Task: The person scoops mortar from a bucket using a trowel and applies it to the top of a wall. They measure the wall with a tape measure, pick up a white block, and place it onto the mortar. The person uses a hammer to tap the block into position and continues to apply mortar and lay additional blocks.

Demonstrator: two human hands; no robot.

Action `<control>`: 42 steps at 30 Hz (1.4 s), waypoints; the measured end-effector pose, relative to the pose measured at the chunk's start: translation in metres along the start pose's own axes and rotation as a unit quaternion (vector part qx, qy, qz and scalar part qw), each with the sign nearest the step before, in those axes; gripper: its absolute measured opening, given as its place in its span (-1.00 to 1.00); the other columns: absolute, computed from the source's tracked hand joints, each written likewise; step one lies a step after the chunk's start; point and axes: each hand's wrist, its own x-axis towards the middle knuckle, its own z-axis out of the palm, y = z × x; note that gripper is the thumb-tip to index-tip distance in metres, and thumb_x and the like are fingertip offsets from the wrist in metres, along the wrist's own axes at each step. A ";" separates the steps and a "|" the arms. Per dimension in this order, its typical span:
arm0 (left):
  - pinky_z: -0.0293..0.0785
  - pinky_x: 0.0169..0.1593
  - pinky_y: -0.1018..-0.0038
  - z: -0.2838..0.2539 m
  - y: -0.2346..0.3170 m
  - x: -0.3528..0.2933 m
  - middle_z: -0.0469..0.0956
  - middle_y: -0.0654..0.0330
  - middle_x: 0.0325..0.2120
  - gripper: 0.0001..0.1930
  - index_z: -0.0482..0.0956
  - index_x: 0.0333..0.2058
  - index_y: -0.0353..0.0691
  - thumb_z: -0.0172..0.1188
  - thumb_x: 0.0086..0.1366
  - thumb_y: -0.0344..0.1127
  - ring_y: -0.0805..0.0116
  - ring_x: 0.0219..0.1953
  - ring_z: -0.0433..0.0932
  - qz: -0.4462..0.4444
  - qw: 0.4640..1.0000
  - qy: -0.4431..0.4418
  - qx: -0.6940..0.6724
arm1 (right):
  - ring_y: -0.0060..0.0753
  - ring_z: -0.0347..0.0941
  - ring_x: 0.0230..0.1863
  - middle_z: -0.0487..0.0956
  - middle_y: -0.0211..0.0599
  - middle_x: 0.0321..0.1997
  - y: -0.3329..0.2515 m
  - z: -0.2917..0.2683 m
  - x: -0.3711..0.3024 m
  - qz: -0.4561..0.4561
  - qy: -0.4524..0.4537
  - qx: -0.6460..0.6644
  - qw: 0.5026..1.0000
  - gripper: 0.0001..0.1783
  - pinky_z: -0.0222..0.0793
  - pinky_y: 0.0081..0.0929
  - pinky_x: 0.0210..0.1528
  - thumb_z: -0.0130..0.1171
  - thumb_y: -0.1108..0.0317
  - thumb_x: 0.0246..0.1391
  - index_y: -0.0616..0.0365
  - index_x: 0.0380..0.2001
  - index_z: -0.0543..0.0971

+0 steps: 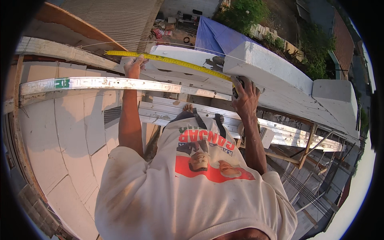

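Note:
A yellow tape measure point(184, 63) is stretched between my two hands along the top of a pale block wall point(170, 51). My left hand point(133, 67) pinches the blade a little way in from its free end, which sticks out to the left. Over at the right, my right hand point(245, 94) is closed around the tape's case, mostly hidden by the fingers, beside a raised white block point(260, 64). A thin string point(176, 43) runs just beyond the blade.
A long metal rail point(104, 83) crosses below my left forearm. Silvery planks point(280, 132) lie under me, with a bare foot point(188, 107) on them. Wooden and metal scaffold pieces point(308, 146) stand lower right. Beyond the wall, a blue tarp point(216, 34) hangs far below.

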 end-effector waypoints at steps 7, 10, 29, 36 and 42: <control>0.42 -0.09 0.48 -0.005 -0.004 0.006 0.68 0.14 -0.14 -0.68 0.55 -0.01 -0.27 0.31 0.39 -0.21 0.37 -0.07 0.66 -0.020 0.999 -0.011 -0.031 | -0.11 0.38 0.25 0.45 -0.28 0.19 0.049 -0.001 -0.027 0.036 0.063 -0.032 0.997 -0.14 0.23 0.01 0.30 0.50 0.53 -0.29 -0.28 0.20 0.54; 0.42 -0.08 0.45 -0.001 -0.001 0.001 0.67 0.12 -0.11 -0.63 0.52 0.05 -0.28 0.31 0.39 -0.20 0.34 -0.06 0.65 -0.016 1.000 -0.008 -0.022 | -0.13 0.39 0.23 0.43 -0.31 0.19 0.056 0.004 -0.030 0.048 0.076 -0.054 0.994 -0.13 0.22 0.03 0.30 0.49 0.53 -0.27 -0.31 0.20 0.53; 0.42 -0.04 0.42 0.000 0.006 -0.002 0.65 0.06 -0.05 -0.60 0.50 0.06 -0.31 0.30 0.39 -0.19 0.28 0.00 0.64 -0.028 1.000 -0.009 -0.010 | -0.11 0.39 0.21 0.46 -0.31 0.17 0.051 0.007 -0.029 0.054 0.107 -0.037 0.992 -0.11 0.21 -0.01 0.29 0.50 0.54 -0.31 -0.33 0.20 0.56; 0.44 -0.08 0.48 0.001 0.007 -0.001 0.68 0.10 -0.11 -0.59 0.52 0.09 -0.32 0.32 0.38 -0.22 0.33 -0.05 0.67 -0.036 0.999 0.000 -0.020 | -0.09 0.40 0.19 0.46 -0.31 0.16 0.053 0.011 -0.029 0.059 0.114 -0.039 0.991 -0.06 0.21 0.01 0.29 0.51 0.55 -0.34 -0.36 0.22 0.54; 0.39 0.00 0.44 -0.011 -0.002 0.009 0.64 0.12 -0.05 -0.59 0.48 0.10 -0.29 0.30 0.41 -0.18 0.34 0.03 0.61 -0.027 0.999 -0.027 -0.020 | -0.08 0.40 0.20 0.46 -0.30 0.15 0.052 0.011 -0.029 0.057 0.121 -0.029 0.991 -0.06 0.22 0.02 0.28 0.50 0.57 -0.36 -0.33 0.20 0.53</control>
